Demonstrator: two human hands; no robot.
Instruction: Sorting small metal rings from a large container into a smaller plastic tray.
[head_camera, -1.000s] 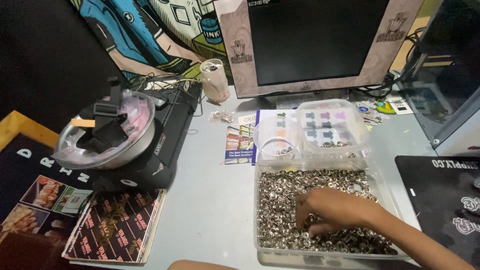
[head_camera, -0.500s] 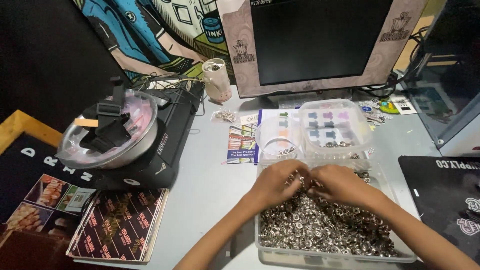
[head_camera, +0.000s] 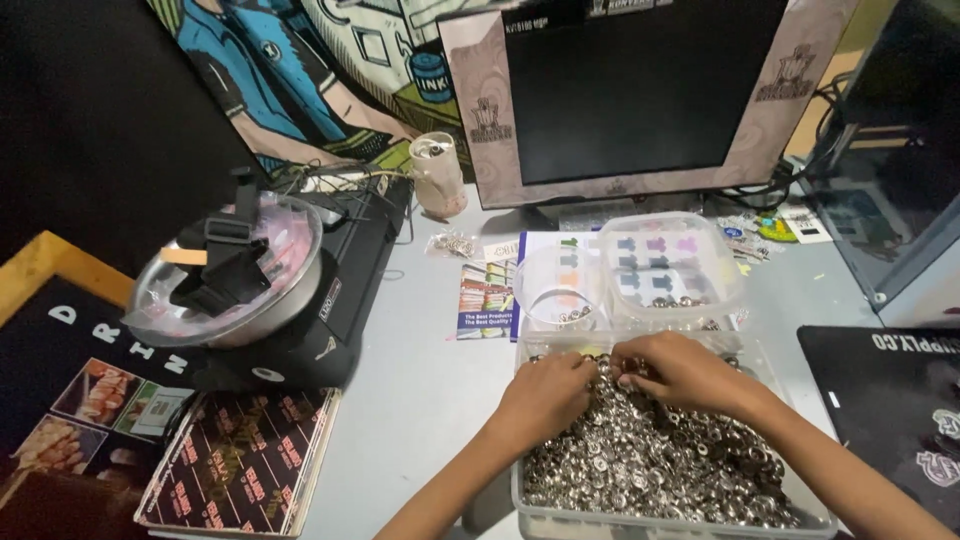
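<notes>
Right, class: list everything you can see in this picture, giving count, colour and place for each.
Clear bin: one, front right, full of metal rings.
Metal rings: too many to count, silver, in the bin.
Small clear tubs: two, behind the bin, few rings inside.
Monitor: one, dark screen, back centre.
Round bowl: one, clear, on the black machine.
Black machine: one, left.
Printed leaflets: a stack, dark, front left.
Left hand: over the rings, fingers curled.
Right hand: over the rings, beside the left.

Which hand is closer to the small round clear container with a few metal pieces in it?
Left. The left hand lies just below the round clear container; the right hand is farther, below and to its right.
</notes>
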